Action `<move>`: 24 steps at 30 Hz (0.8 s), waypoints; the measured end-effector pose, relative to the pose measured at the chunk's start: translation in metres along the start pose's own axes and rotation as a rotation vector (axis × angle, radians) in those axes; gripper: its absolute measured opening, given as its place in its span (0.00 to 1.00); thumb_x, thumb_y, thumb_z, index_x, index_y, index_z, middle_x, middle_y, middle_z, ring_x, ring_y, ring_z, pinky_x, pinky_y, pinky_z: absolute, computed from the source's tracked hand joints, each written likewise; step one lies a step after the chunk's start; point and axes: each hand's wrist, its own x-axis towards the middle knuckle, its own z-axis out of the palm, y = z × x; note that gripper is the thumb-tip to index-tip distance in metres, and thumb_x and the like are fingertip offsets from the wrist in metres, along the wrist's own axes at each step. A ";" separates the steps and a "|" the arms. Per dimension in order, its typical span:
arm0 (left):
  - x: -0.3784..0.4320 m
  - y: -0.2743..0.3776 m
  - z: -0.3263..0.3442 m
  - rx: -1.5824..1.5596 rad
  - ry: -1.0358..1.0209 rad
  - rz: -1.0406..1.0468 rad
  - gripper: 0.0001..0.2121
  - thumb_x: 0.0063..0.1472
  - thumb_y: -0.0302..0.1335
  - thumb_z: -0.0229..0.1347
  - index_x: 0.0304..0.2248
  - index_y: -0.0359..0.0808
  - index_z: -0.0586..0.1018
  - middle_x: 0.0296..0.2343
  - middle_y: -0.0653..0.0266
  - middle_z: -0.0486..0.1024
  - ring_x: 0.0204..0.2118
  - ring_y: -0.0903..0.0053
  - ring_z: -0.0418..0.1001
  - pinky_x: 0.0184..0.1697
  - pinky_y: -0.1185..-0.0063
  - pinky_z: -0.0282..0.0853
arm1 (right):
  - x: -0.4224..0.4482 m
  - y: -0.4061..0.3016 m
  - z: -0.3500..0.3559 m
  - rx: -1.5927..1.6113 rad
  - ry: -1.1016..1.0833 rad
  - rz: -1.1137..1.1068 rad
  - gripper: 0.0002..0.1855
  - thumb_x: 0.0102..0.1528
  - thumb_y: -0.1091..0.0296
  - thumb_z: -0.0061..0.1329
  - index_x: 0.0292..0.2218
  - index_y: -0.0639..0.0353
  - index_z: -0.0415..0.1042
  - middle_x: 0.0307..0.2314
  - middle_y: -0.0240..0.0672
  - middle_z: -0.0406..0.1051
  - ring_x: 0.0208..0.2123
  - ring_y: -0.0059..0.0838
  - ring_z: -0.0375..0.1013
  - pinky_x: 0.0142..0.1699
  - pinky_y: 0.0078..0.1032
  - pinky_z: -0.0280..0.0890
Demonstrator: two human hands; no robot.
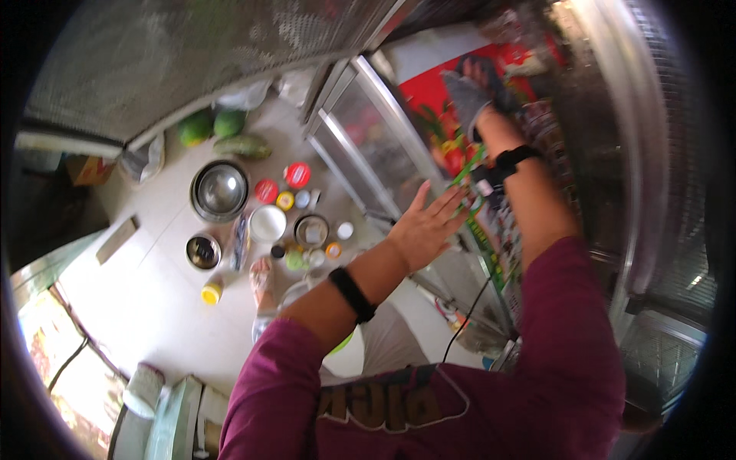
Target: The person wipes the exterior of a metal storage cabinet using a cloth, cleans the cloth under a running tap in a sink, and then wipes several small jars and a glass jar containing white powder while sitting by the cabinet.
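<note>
My right hand (475, 73) reaches far into a metal-framed cabinet and presses a grey cloth (463, 96) onto a shelf. Under the cloth lies a red printed sheet (422, 86) with pictures of fruit or vegetables. My left hand (428, 227) holds nothing, its fingers spread at the cabinet's front edge beside a green strip (467, 169). Whether its fingertips touch the edge I cannot tell. A glass door or panel in a metal frame (374, 144) stands just beyond my left hand. Dark small items (489, 184) lie on the shelf near my right wrist.
On the tiled floor to the left stand steel bowls (220, 190), a white bowl (268, 223), red-lidded jars (297, 175) and a yellow-lidded jar (211, 294). Green round fruits (195, 129) lie farther back. A black cable (468, 319) hangs below the cabinet.
</note>
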 end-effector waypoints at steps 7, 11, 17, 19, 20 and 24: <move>-0.051 -0.063 -0.031 -0.181 0.403 0.063 0.28 0.39 0.24 0.55 0.44 0.39 0.62 0.45 0.59 0.58 0.49 0.66 0.54 0.49 0.73 0.52 | 0.014 0.043 0.016 -0.108 0.036 -0.152 0.36 0.43 0.40 0.30 0.48 0.53 0.47 0.47 0.38 0.45 0.49 0.34 0.42 0.50 0.38 0.37; -0.125 -0.135 -0.016 -0.173 0.521 -0.274 0.19 0.48 0.22 0.49 0.42 0.36 0.64 0.39 0.57 0.64 0.41 0.72 0.63 0.42 0.80 0.59 | 0.002 0.054 0.005 -0.124 0.019 -0.180 0.31 0.44 0.45 0.33 0.46 0.54 0.51 0.44 0.36 0.49 0.46 0.31 0.46 0.48 0.34 0.41; -0.192 -0.197 0.021 -0.874 0.654 -0.678 0.15 0.51 0.24 0.46 0.41 0.33 0.65 0.36 0.59 0.66 0.39 0.78 0.64 0.39 0.82 0.60 | -0.027 0.061 -0.008 -0.088 -0.039 -0.248 0.24 0.45 0.54 0.36 0.42 0.56 0.56 0.39 0.32 0.55 0.40 0.26 0.52 0.44 0.27 0.47; -0.191 -0.202 0.017 -0.934 0.657 -0.717 0.14 0.52 0.24 0.45 0.40 0.31 0.64 0.36 0.61 0.66 0.36 0.80 0.65 0.38 0.84 0.59 | -0.045 0.067 -0.014 -0.070 -0.072 -0.265 0.22 0.46 0.57 0.37 0.41 0.57 0.58 0.37 0.31 0.57 0.39 0.24 0.54 0.43 0.25 0.49; -0.198 -0.205 0.016 -0.910 0.675 -0.780 0.14 0.53 0.25 0.45 0.40 0.32 0.64 0.36 0.61 0.66 0.35 0.80 0.65 0.37 0.84 0.60 | -0.042 0.062 0.004 -0.019 -0.112 -0.316 0.20 0.46 0.58 0.38 0.41 0.57 0.59 0.36 0.30 0.58 0.38 0.23 0.55 0.42 0.24 0.50; -0.173 -0.211 0.039 -1.105 0.616 -0.670 0.15 0.53 0.26 0.44 0.42 0.33 0.62 0.36 0.61 0.65 0.35 0.78 0.65 0.35 0.83 0.61 | -0.084 0.050 -0.045 -0.010 -0.118 -0.365 0.16 0.47 0.64 0.40 0.38 0.58 0.62 0.33 0.28 0.62 0.34 0.20 0.59 0.40 0.20 0.54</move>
